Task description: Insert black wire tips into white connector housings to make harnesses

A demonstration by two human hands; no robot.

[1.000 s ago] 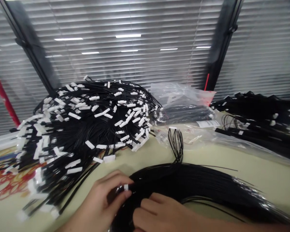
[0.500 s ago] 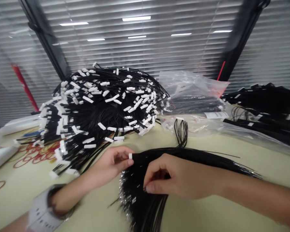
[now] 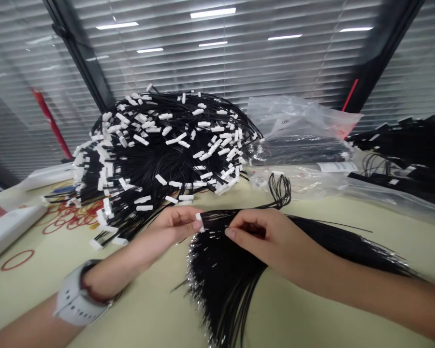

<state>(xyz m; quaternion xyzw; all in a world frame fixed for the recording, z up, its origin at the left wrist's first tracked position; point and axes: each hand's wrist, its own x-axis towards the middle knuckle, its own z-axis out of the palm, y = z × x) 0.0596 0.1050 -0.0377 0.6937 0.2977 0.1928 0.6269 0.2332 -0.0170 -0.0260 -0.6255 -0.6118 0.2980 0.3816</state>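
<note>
My left hand (image 3: 176,226) pinches a small white connector (image 3: 199,222) between thumb and fingertips. Black wires run rightward from that connector, over a fanned bundle of loose black wires (image 3: 221,270) with shiny metal terminals on their ends. Close to the connector's right side, my right hand (image 3: 264,232) is closed in a pinch on a thin black wire, its tip (image 3: 226,231) just showing at the fingertips. Both hands are above the bundle's upper part. The rest of the pinched wire is hidden behind my right hand.
A big heap of black cables with white connectors (image 3: 166,140) lies at the back left. Red rubber bands (image 3: 72,217) and a white box (image 3: 16,229) are on the left. Clear plastic bags (image 3: 297,130) and dark cable bundles (image 3: 409,150) lie at the back right.
My right hand has moved up from lower over the bundle, toward the connector in my left hand. My left hand keeps its pinch. The camera view has shifted slightly.
</note>
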